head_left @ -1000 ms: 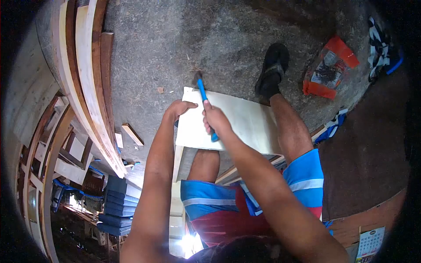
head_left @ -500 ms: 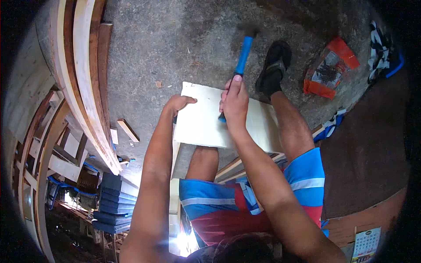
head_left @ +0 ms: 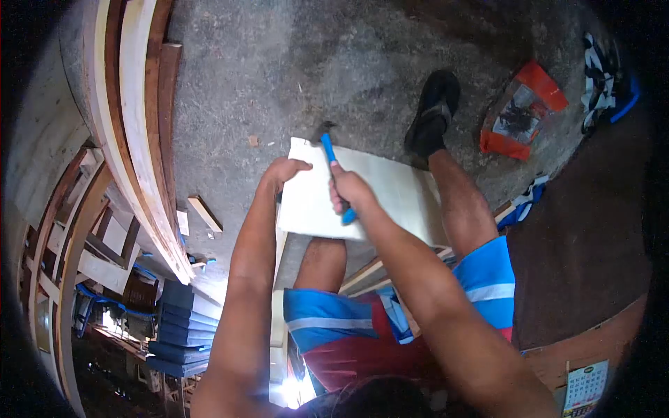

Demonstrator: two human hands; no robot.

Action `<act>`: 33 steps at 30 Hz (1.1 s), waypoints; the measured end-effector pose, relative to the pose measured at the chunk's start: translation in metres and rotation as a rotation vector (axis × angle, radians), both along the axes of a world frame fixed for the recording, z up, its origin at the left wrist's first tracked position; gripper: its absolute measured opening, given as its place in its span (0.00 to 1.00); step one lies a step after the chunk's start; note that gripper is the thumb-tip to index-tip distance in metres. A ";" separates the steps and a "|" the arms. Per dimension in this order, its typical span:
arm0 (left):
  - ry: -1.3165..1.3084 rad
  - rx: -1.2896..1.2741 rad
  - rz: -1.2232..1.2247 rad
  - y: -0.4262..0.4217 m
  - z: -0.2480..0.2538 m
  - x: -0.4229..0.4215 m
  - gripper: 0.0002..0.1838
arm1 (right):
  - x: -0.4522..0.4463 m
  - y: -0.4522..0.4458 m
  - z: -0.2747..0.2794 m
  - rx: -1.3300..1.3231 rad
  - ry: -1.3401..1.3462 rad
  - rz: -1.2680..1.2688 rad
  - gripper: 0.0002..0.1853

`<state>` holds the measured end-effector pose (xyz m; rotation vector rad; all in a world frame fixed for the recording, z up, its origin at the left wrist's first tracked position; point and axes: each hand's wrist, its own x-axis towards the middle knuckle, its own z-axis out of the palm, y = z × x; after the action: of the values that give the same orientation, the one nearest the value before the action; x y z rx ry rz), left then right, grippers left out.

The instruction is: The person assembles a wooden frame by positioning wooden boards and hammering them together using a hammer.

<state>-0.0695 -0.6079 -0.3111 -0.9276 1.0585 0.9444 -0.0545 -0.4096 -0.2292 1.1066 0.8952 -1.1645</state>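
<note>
A hammer (head_left: pixel 327 148) with a blue and black handle is gripped in my right hand (head_left: pixel 350 191). Its dark head is at the far left corner of a pale, flat board (head_left: pixel 397 188); whether it touches the board I cannot tell. The board lies across, in front of my knees, above a wooden frame partly hidden beneath it. My left hand (head_left: pixel 284 171) clasps the board's left edge, thumb on top and the other fingers hidden below.
Long curved boards (head_left: pixel 136 104) stand at the left. A small wood offcut (head_left: pixel 205 213) lies on the concrete floor (head_left: pixel 237 83). An orange-ended plastic bag (head_left: pixel 523 111) lies to the right, beyond my sandalled foot (head_left: pixel 433 115). Dark blue stacked pieces (head_left: pixel 178 327) sit at the lower left.
My right hand has swung the hammer down and to the left, from above the floor beyond the board to the board's far left corner. My left hand keeps its place on the edge.
</note>
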 end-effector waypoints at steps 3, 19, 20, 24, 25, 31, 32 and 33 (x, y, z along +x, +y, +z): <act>-0.043 -0.036 0.044 0.004 0.012 -0.001 0.19 | -0.039 0.017 0.024 0.317 0.199 -0.183 0.29; -0.003 -0.067 0.077 0.000 0.005 0.012 0.18 | 0.010 -0.015 -0.002 0.032 0.097 0.303 0.33; 0.027 -0.071 0.022 0.000 0.005 0.011 0.18 | 0.005 -0.011 -0.007 0.034 0.109 0.307 0.33; 0.045 -0.093 0.004 0.003 0.016 0.001 0.18 | -0.045 -0.005 0.023 0.208 0.111 -0.161 0.32; 0.037 -0.093 0.003 0.002 0.014 0.006 0.18 | -0.049 -0.006 0.028 0.365 0.267 -0.193 0.32; 0.082 -0.089 -0.056 -0.001 0.011 0.006 0.17 | -0.018 -0.014 0.004 -0.044 0.069 0.292 0.35; 0.069 -0.092 -0.054 -0.003 0.011 0.014 0.17 | -0.029 -0.017 0.019 0.097 0.143 0.131 0.35; 0.051 -0.063 0.038 -0.004 0.007 0.016 0.17 | -0.038 -0.020 0.027 0.243 0.225 -0.032 0.36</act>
<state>-0.0531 -0.6115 -0.3040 -0.9829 1.1228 0.9752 -0.0930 -0.4300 -0.2027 1.2027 1.2225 -1.2467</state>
